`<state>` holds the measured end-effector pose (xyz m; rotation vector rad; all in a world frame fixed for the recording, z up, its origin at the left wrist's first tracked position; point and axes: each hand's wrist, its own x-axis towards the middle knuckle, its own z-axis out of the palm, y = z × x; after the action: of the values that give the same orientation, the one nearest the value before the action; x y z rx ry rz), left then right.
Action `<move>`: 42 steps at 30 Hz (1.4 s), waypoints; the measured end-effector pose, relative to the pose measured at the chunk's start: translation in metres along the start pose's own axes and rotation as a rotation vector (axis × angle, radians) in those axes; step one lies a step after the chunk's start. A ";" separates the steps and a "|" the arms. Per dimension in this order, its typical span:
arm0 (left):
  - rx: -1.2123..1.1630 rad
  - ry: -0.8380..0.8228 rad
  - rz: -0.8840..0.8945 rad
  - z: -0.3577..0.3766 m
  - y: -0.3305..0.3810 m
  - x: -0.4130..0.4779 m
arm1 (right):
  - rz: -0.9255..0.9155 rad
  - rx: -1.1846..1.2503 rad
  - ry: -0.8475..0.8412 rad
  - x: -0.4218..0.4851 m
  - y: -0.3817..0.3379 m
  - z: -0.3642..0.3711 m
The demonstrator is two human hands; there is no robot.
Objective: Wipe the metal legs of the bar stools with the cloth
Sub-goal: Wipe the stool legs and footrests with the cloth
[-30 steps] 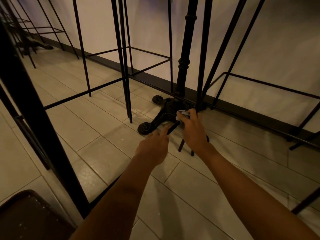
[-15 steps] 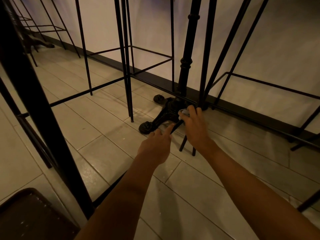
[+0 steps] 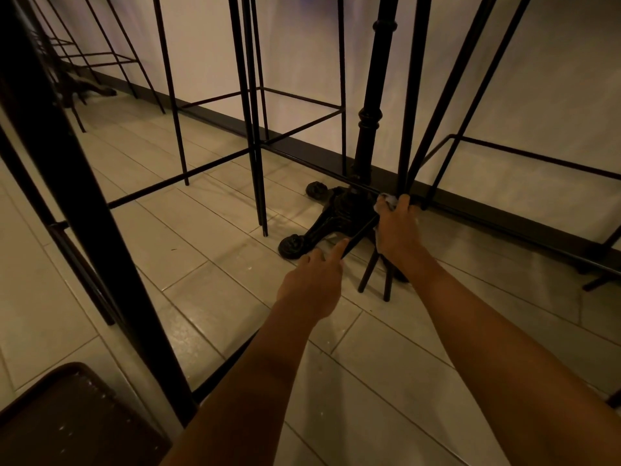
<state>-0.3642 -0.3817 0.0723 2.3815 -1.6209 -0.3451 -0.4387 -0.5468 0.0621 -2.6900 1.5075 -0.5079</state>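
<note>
My right hand [image 3: 396, 230] grips a small pale cloth [image 3: 386, 199] wrapped round the thin black metal leg [image 3: 411, 95] of a bar stool, low down near the floor. Only a bit of the cloth shows above my fingers. My left hand [image 3: 314, 280] holds the stool's low black crossbar [image 3: 359, 234], its index finger stretched along the bar. The feet of the stool legs [image 3: 368, 274] stand on the tiled floor between my hands.
An ornate black cast-iron table base [image 3: 322, 227] with its turned column [image 3: 368, 129] stands just behind my hands. More thin-legged stools [image 3: 255, 129] stand left and right along the white wall. A thick black post [image 3: 67, 183] crosses the left foreground above a dark wooden seat [image 3: 67, 422].
My right hand with the cloth has slid a little up the stool leg. My left hand has stayed on the crossbar.
</note>
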 end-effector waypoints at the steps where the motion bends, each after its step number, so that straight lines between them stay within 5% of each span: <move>1: -0.001 -0.003 0.002 0.000 0.000 0.000 | 0.000 0.045 0.005 0.001 0.001 0.000; 6: -0.012 0.008 0.000 0.001 0.000 0.001 | -0.063 0.183 0.060 0.000 0.002 0.008; 14: -0.026 0.016 -0.003 0.002 0.000 0.001 | 0.146 0.400 -0.012 0.004 -0.004 0.008; 27: -0.040 0.002 -0.008 -0.001 0.001 0.000 | 0.118 0.470 0.036 -0.008 -0.009 0.000; 42: -0.025 0.014 0.027 -0.001 0.000 0.000 | 0.168 0.406 -0.110 0.010 -0.003 -0.005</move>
<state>-0.3641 -0.3814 0.0732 2.3364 -1.6311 -0.3417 -0.4326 -0.5524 0.0704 -2.2275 1.4054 -0.5746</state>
